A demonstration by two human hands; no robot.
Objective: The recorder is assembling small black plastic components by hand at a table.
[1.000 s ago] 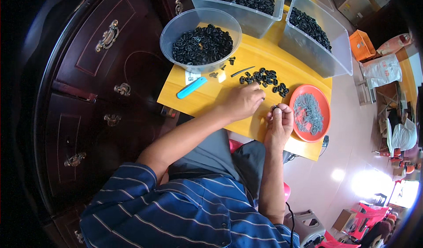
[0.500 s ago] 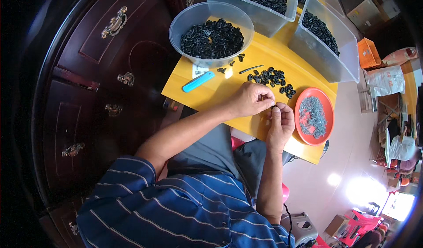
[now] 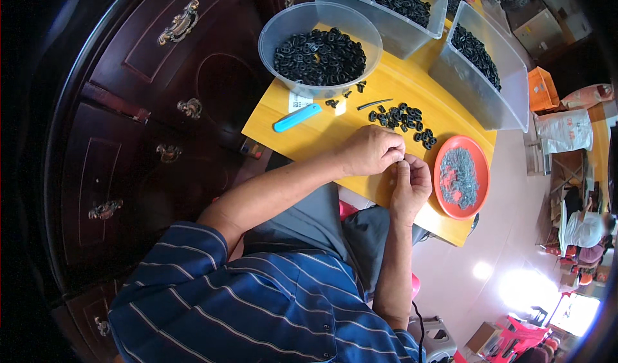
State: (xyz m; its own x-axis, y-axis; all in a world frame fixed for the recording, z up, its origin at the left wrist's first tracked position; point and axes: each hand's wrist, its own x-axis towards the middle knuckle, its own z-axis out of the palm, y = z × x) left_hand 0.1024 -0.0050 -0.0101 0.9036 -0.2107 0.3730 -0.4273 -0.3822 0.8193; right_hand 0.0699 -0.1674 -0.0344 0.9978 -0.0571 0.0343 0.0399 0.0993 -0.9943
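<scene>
The left hand and right hand pinch closed, fingertips all but touching, anything they hold too hidden to tell, while the loose black oval pieces lie just beyond the left, nearer hand, their cluster stretching from far left to near right.

I'm watching the left hand meeting the right hand, which is pinching a mostly hidden small black piece; loose black rings are lying at their twelve o'clock, a red dish of grey metal bits sitting at three
</scene>
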